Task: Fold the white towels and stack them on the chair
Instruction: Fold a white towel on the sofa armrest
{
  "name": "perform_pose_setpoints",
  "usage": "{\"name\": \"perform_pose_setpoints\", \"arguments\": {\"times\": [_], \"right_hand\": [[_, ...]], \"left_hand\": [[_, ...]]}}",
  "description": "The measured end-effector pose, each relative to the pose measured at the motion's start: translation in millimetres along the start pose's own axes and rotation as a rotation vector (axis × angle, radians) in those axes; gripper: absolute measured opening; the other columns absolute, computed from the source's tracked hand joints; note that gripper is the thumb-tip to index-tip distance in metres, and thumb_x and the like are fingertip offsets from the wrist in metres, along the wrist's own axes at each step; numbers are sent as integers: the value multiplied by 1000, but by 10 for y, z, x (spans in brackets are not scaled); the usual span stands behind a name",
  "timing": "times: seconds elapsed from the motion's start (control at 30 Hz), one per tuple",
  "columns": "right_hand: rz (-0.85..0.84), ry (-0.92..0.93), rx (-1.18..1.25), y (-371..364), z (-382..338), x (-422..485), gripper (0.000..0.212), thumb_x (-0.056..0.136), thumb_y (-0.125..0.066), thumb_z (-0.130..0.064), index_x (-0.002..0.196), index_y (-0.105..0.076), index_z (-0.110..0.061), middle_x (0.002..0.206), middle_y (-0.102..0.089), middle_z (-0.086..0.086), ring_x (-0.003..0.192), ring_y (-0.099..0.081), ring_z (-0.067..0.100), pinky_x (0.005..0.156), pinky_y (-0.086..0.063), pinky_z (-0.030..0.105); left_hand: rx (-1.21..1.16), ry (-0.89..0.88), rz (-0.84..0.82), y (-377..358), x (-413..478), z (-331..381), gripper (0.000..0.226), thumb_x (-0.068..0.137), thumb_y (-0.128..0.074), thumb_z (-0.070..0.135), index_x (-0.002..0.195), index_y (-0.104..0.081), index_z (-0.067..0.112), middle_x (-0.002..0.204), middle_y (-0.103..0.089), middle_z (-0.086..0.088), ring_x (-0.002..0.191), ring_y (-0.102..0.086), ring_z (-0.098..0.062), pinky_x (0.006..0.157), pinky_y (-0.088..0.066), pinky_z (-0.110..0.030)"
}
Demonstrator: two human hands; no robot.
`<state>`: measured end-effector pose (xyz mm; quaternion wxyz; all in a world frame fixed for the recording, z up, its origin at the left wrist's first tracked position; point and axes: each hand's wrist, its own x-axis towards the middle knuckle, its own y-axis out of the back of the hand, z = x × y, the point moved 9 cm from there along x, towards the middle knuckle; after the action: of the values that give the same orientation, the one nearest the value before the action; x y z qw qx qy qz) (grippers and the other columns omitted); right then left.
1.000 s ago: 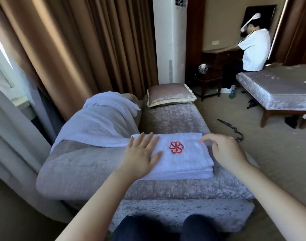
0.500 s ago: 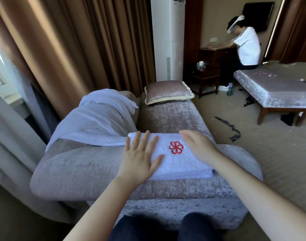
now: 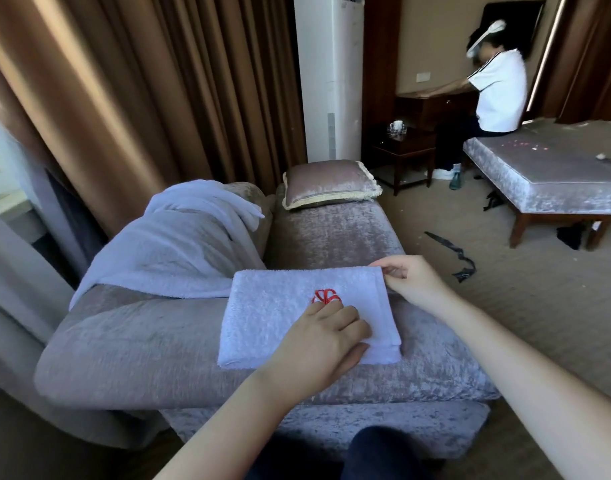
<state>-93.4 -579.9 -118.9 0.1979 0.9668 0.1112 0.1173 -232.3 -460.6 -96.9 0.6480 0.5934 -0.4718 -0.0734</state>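
On the chair's point(image 3: 124, 341) nearest padded edge lay the folded towel point(image 3: 273, 317). The left hand point(image 3: 318, 341) sat on the towel's near right part, fingers curled and thumb pinching it. The right hand point(image 3: 411, 282) pinched its far right corner. An unfolded towel point(image 3: 179, 244) draped the chair's left arm, and a cushion point(image 3: 328, 183) sat at the chair's far end.

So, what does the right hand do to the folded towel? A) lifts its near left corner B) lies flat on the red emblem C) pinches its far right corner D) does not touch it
C: the right hand pinches the folded towel at its far right corner.
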Motion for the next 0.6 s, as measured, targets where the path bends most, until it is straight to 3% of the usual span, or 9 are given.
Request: {"name": "perform_pose_setpoints", "arguments": {"times": [0.13,0.23,0.37,0.47,0.53,0.6], "right_hand": [[130,42,-69,108,-10,106,27,87,-64,-5,79,-71,-30,83,-73,4,78,-69,28,66,-57,37],[244,101,-155,160,-71,119,30,85,-64,-7,76,-70,-34,82,-71,-7,74,-66,16,69,-56,36],[301,195,-298,104,-96,1,28,82,-64,0,78,-72,-27,84,-66,-5,75,-62,14,66,-52,35],[289,188,-457,143,-128,-69,33,86,-56,3,92,-74,-24,93,-68,0,82,-64,22,69,-53,38],[338,168,-558,228,-289,-106,35,92,-49,4,110,-71,-16,113,-66,3,95,-63,27,74,-52,38],[376,225,-585,140,-579,-165,32,97,-46,-4,123,-64,-12,126,-61,3,107,-59,27,83,-50,39]], "left_hand": [[-1,-21,47,66,19,96,15,92,-50,24,90,-61,15,86,-58,1,74,-51,-19,66,-45,-34],[2,4,51,41,36,98,16,92,-51,24,89,-63,14,86,-58,1,73,-49,-18,64,-46,-33],[-146,69,7,-26,26,45,16,93,-55,26,92,-65,15,88,-61,2,77,-54,-19,68,-49,-35],[-401,316,8,183,-64,-354,35,93,-51,44,111,-65,18,108,-66,6,101,-59,-12,92,-43,-23],[-333,519,58,387,-200,-818,53,93,-38,53,121,-62,16,121,-65,4,113,-55,-9,97,-34,-13],[-145,633,4,413,-352,-1171,67,91,-27,56,131,-57,11,132,-60,-2,123,-52,-18,103,-36,-26]]}}
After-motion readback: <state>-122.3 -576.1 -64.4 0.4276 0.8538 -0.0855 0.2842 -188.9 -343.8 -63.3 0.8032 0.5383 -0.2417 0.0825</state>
